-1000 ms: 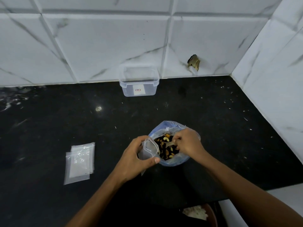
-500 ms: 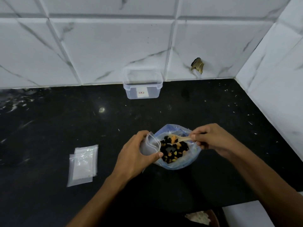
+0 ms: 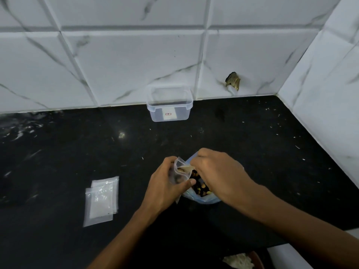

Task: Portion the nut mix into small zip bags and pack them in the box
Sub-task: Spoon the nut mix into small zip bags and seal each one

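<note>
Portioning is at an early stage, by my reading. Low in the frame's centre the left hand (image 3: 165, 183) pinches a small zip bag (image 3: 179, 170) open beside the nut mix bag (image 3: 201, 188); the right hand (image 3: 215, 171) pinches a spoon (image 3: 186, 168) tipped at its mouth. Spare zip bags (image 3: 102, 199) lie flat at lower left on the tabletop (image 3: 252, 152). The box (image 3: 169, 104) at upper centre looks unfilled.

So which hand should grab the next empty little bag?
Probably the left hand. The spare bags lie on its side of the counter, though it now holds the small bag. The right hand holds the spoon over the nut bag, farther away.
</note>
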